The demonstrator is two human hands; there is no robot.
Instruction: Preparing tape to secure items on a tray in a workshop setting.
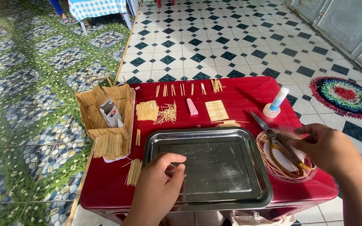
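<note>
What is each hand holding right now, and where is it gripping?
The right hand reaches for the scissors in the clear round container; whether it grips them cannot be told. The left hand rests on the metal tray, apparently holding nothing.

On the red desk (pixel 239 98) there is one steel tray (pixel 208 167). Right of the tray is one clear bowl (pixel 273 167) and one pair of scissors (pixel 279 144). Beyond the tray lie one pink eraser (pixel 192 106) and one glue bottle (pixel 278 100). Left of the tray stands one stick-built house (pixel 107 119). Two hands (pixel 160 184) (pixel 325 148) are at the tray. The loose sticks are too many to count.
</note>
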